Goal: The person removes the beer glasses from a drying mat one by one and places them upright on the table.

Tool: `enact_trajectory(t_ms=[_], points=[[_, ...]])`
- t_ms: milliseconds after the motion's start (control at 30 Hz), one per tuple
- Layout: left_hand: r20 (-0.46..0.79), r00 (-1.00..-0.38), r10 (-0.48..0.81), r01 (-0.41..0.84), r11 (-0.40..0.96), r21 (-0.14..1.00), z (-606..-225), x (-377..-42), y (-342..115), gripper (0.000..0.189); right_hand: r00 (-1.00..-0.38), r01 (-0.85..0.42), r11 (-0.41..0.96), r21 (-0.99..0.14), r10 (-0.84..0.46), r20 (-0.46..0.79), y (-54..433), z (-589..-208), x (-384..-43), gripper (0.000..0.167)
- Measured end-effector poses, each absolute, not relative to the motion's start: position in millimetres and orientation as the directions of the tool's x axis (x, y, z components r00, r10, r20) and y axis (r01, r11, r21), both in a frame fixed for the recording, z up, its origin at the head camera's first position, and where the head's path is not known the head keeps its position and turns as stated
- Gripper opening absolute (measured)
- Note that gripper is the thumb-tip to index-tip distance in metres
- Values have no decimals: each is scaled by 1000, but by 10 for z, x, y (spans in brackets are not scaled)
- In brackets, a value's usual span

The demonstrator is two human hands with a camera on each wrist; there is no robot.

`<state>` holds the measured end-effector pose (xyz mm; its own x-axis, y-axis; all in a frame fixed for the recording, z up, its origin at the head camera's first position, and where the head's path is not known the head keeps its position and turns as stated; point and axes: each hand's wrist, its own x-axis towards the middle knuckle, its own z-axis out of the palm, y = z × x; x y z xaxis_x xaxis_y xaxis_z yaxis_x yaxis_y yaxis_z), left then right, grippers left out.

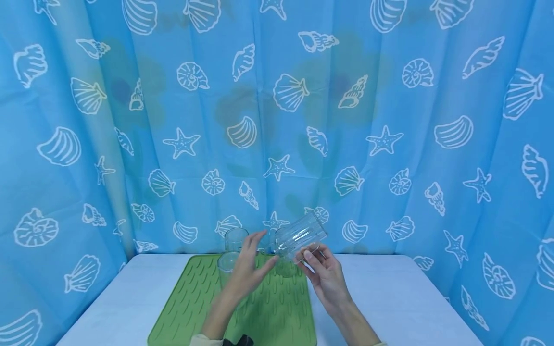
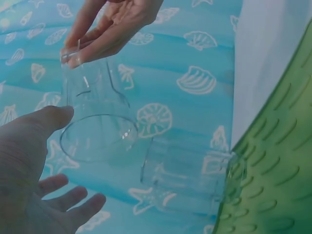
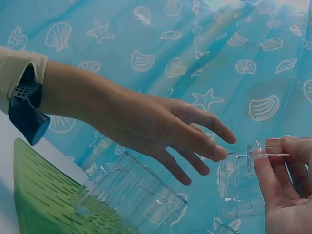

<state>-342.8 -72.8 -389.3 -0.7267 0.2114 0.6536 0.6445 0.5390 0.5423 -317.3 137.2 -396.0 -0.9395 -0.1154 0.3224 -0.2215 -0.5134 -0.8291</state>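
Mug point(image 1: 300, 235), one, clear, held in the air above the far right corner of the green mat point(image 1: 285, 312). Right hand point(image 1: 326, 278): nearer of the two hands, thumb and fingers pinching the handle point(image 3: 251, 161) from below and to the right. Left hand point(image 1: 247, 270): left of the mug, near it, fingers spread and gripping nothing; contact with the glass could not be told. Long axis: tilted, running in the head view from lower left, towards the left hand, to upper right. One round end lay nearest the left thumb; whether mouth or base was uncertain.

Appearance: colourless, transparent, straight-sided, with bright streaks of reflection along the wall; the curtain point(image 1: 277, 120) showed through it. No contents could be made out.

Also present: further clear glasses point(image 1: 235, 238) on the mat, partly hidden by the left hand, exact number unclear; mat on white desk point(image 1: 117, 293); curtain blue, printed with white shells and starfish.
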Motion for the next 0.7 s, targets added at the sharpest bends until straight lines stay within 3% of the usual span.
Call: enact_trajectory(t_ms=[133,700], points=[[656,-724,214,653,517,553,-3910,-3454,-686,72,-940,-221,-523,-823,-110,322,1352,-3964,-3169,25],[589,-785,192,614,366,699,-3993,-3500,-616,65,-959,-161,-566,-809,-103,263,1312,-3942,-3153,15]])
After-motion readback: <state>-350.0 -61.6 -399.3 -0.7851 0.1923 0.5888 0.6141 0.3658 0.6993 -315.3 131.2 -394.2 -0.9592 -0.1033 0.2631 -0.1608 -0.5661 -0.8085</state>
